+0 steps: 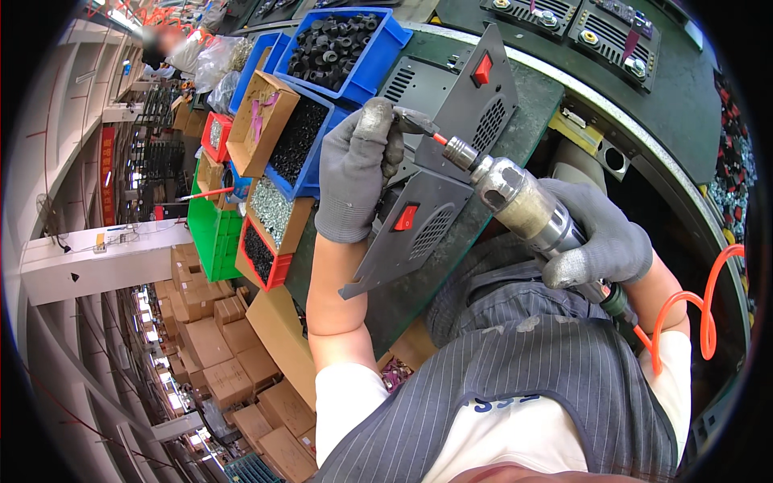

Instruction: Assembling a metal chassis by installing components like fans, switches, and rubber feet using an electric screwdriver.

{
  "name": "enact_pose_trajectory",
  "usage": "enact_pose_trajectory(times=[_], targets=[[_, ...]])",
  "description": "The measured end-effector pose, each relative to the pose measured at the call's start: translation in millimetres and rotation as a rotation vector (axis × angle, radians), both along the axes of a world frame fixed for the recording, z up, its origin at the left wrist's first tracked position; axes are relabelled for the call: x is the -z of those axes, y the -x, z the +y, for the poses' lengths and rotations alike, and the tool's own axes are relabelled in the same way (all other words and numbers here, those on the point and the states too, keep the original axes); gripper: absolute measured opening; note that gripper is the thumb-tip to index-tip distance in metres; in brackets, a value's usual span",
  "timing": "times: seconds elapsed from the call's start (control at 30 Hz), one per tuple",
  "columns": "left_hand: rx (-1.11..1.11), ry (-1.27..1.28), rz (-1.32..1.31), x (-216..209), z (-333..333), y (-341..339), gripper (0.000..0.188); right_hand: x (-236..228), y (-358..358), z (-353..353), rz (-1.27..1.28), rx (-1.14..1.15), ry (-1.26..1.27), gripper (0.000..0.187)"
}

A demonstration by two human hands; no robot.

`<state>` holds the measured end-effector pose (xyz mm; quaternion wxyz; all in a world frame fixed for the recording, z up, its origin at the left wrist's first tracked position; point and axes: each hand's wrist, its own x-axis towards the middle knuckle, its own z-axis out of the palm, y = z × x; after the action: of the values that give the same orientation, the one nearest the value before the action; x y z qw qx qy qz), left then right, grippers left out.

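My right hand (pixel 604 233), in a grey glove, wraps round a metal air screwdriver (pixel 523 201) that points up and left. A red-orange hose runs from its rear end. My left hand (pixel 362 161), gloved too, has its fingers closed together at the tip of the driver's bit; whatever they pinch is too small to make out. Beneath the hands, two dark grey metal panels stand on the bench, a nearer panel (pixel 374 262) and a farther panel (pixel 459 105). Each has a red rocker switch and a round group of vent slots.
Blue bins hold black plastic parts (pixel 334 48) and small black pieces (pixel 302 137). Beside them stand a cardboard box of silvery screws (pixel 272 205), a red bin (pixel 278 270) and a green bin (pixel 213 233). Slotted units (pixel 616 40) lie across a metal rail. The coiled hose (pixel 708 322) hangs at right.
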<state>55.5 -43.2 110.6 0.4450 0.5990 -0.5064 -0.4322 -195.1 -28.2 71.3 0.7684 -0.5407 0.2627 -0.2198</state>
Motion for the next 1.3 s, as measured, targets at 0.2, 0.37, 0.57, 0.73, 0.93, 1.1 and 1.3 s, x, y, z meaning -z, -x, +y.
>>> enact_pose_trajectory(times=[0.2,0.37,0.57,0.73,0.93,1.1,1.3], targets=[[0.078,0.010,-0.053,-5,-1,-3,0.043,6,-3,1,-0.012,0.006,0.040,0.071],[0.091,-0.065,0.048,-7,0,-4,0.044,9,-1,3,-0.038,-0.009,0.006,0.072],[0.162,-0.007,-0.045,-10,0,-8,0.041,9,-1,3,-0.033,-0.015,-0.013,0.074],[0.336,0.090,-0.211,-16,-4,-13,0.048,10,4,2,-0.031,-0.088,-0.082,0.074],[0.229,0.124,-0.210,1,-24,-28,0.060,38,28,7,-0.099,-0.062,0.221,0.072],[0.601,-0.010,-0.421,51,-38,-43,0.032,65,42,25,0.196,0.041,-0.043,0.081],[0.666,-0.109,-0.340,99,-55,-53,0.028,104,37,18,0.184,0.039,-0.047,0.065]])
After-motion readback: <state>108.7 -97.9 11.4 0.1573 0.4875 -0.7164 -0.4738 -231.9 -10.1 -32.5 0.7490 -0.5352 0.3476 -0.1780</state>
